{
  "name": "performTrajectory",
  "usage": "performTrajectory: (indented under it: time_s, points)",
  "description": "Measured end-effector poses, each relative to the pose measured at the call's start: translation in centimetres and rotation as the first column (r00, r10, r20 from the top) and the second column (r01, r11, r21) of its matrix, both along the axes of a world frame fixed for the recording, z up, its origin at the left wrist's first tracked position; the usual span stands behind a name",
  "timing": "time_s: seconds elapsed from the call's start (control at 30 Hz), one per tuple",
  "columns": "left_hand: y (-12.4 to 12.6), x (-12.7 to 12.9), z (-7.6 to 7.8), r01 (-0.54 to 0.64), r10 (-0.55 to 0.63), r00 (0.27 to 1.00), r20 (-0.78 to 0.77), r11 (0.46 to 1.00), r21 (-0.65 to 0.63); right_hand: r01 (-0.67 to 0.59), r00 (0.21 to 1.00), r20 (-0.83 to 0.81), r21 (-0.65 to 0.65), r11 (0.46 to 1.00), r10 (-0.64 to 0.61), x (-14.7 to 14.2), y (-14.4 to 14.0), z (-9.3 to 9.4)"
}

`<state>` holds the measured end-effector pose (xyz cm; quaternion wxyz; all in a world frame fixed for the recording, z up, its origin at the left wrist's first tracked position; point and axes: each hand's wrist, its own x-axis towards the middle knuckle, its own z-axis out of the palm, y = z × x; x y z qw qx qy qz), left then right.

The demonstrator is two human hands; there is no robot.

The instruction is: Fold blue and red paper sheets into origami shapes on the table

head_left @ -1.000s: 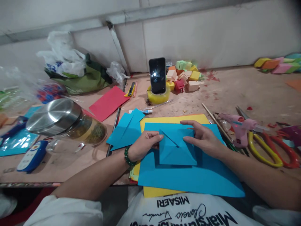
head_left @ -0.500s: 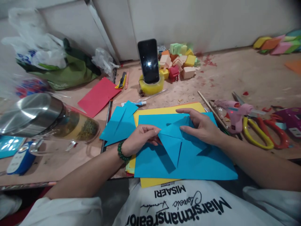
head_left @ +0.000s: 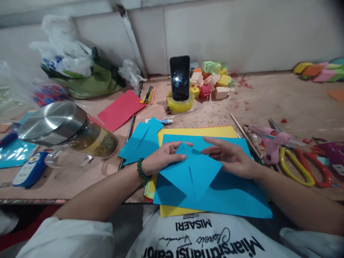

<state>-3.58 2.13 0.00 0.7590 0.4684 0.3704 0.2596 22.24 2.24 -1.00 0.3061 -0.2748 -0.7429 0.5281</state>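
A folded piece of blue paper (head_left: 200,170), creased into a roughly diamond shape with a slit-like line down its middle, is held slightly above a large blue sheet (head_left: 242,199). My left hand (head_left: 166,157) pinches its upper left edge, thumb on top and fingers behind. At the upper right edge is my right hand (head_left: 232,157), its fingers apart; whether its fingertips touch the paper is hard to tell. Yellow paper (head_left: 185,211) sticks out from under the large sheet. To the left lie more cut or folded blue pieces (head_left: 143,140).
A glass jug (head_left: 102,141) with a steel lid stands left, near red paper (head_left: 120,110). A phone (head_left: 180,79) leans in a tape roll (head_left: 181,104) beside small paper boxes (head_left: 206,91). On the right are a pink glue gun (head_left: 271,141) and scissors (head_left: 295,168).
The folded blue paper has turned and now lies flatter, showing a wider face. My right hand has shifted back to its edge with fingers spread. The camera view has tilted slightly.
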Motion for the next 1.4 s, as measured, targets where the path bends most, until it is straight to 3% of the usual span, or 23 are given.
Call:
performTrajectory:
  time_s: [0.07, 0.13, 0.2, 0.3, 0.37, 0.43, 0.57, 0.63, 0.7, 0.8, 0.87, 0.97, 1.17, 1.3, 1.4]
  points:
    - [0.0, 0.0, -0.2, -0.008, 0.009, 0.999, -0.031, 0.999, 0.046, -0.109, 0.993, 0.044, 0.096, 0.989, 0.105, -0.3, -0.2, -0.2]
    - [-0.1, 0.0, -0.4, -0.087, 0.091, 0.995, -0.048, 0.993, 0.083, -0.086, 0.996, 0.053, 0.219, 0.972, 0.077, -0.5, -0.3, -0.4]
    - [0.0, -0.1, -0.5, -0.203, 0.205, 0.979, -0.024, 0.977, 0.071, 0.106, 0.994, -0.010, 0.331, 0.938, -0.109, -0.4, -0.2, -0.4]
    - [0.2, -0.3, -0.5, -0.321, 0.319, 0.947, 0.040, 0.943, 0.082, 0.374, 0.923, -0.090, 0.435, 0.819, -0.374, 0.1, 0.1, -0.4]
    - [0.1, -0.3, -0.6, -0.292, 0.284, 0.956, 0.070, 0.938, 0.186, 0.408, 0.899, -0.084, 0.515, 0.754, -0.429, 0.3, 0.1, -0.4]
    - [-0.1, -0.2, -0.8, -0.211, 0.199, 0.977, 0.070, 0.913, 0.350, 0.354, 0.910, -0.052, 0.614, 0.706, -0.412, 0.3, 0.0, -0.6]
    - [-0.5, -0.1, -1.2, -0.061, 0.144, 0.987, -0.076, 0.762, 0.645, 0.186, 0.946, 0.050, 0.727, 0.661, -0.321, -0.1, -0.4, -1.0]
    - [-0.7, -0.2, -1.3, 0.012, 0.161, 0.972, -0.171, 0.693, 0.721, 0.181, 0.951, 0.060, 0.685, 0.706, -0.303, -0.3, -0.6, -0.9]
    - [-0.7, -0.4, -1.1, 0.057, 0.161, 0.963, -0.218, 0.666, 0.743, 0.218, 0.954, 0.043, 0.572, 0.790, -0.295, -0.5, -0.6, -0.7]
    - [-0.6, -0.4, -0.5, 0.050, 0.144, 0.965, -0.219, 0.720, 0.693, 0.227, 0.969, 0.010, 0.365, 0.903, -0.248, -0.6, -0.3, -0.3]
    - [-0.6, -0.2, -0.1, -0.001, 0.153, 0.970, -0.187, 0.778, 0.628, 0.233, 0.972, -0.029, 0.252, 0.939, -0.233, -0.7, -0.1, -0.1]
    - [-0.7, 0.2, 0.2, -0.088, 0.200, 0.969, -0.143, 0.827, 0.556, 0.302, 0.952, -0.086, 0.120, 0.946, -0.293, -1.2, -0.1, -0.1]
    - [-1.2, 0.7, -0.3, -0.203, 0.324, 0.931, -0.167, 0.842, 0.500, 0.410, 0.901, -0.075, -0.175, 0.895, -0.427, -2.3, -0.4, -0.5]
    - [-1.1, 1.2, -0.3, -0.301, 0.334, 0.942, -0.032, 0.884, 0.357, 0.499, 0.855, -0.055, -0.179, 0.848, -0.515, -2.8, -0.4, -0.3]
    - [-1.0, 1.6, 0.0, -0.403, 0.398, 0.914, 0.070, 0.881, 0.247, 0.522, 0.850, -0.024, -0.104, 0.847, -0.527, -3.0, -0.4, -0.1]
